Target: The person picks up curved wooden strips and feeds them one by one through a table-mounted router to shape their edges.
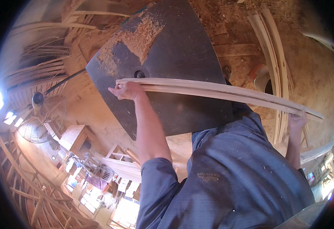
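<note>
Gripping one end of a long pale wooden strip with the left hand, at about 10 o'clock, fingers curled round the tip. Gripping it near the far end too, with the right hand at 3, kinda blurry there. Got a dark line along the strip's side, can't tell whether groove or gap. Holding it slantwise across a dark tabletop at 12, with plenty of length sticking out past the edge toward 3. Also got a round fitting in the tabletop at 11, right beside the strip, can't tell if touching. Pretty messy beyond that: big patch of sawdust between 11 and 12. Wearing a blue-grey shirt, at 5. Further out, loads of lumber: long boards at 2, loose strips at 10, wooden framework at 8. Plus a caged fan at 9.
</note>
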Tool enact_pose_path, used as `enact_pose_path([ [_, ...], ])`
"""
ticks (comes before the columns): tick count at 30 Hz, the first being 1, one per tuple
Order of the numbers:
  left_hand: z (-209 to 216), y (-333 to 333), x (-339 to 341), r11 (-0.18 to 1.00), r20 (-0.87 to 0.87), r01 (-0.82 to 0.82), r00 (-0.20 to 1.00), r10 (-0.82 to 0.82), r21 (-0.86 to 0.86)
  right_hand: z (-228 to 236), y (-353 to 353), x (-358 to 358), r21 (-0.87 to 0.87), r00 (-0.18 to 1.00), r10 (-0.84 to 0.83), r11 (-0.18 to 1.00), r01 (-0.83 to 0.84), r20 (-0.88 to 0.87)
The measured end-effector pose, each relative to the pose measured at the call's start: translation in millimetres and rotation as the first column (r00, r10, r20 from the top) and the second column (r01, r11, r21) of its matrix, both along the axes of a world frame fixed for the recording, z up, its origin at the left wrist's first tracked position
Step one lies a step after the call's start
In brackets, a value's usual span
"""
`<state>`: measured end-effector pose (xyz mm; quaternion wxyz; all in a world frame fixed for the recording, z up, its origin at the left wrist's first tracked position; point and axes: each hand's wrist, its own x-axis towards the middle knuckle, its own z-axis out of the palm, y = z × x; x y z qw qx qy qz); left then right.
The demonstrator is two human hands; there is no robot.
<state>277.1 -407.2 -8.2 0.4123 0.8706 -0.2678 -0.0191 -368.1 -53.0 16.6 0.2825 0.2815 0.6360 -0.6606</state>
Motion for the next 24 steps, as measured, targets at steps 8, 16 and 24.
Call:
enact_pose_path([
  [8,-2,-34,63,0.981,-0.123,-0.046,0.992,0.023,-0.186,-36,18,-151,0.022,0.970,0.117,0.993,-0.115,-0.214],
  [16,-30,-47,170,0.906,-0.447,-0.126,0.892,-0.075,-0.404,-80,-14,-154,0.161,0.951,0.244,0.963,-0.215,-0.191],
  [24,-68,-69,336,0.713,-0.759,-0.347,0.516,-0.397,-0.610,-72,-68,-73,0.168,0.950,0.245,0.962,-0.214,-0.193],
])
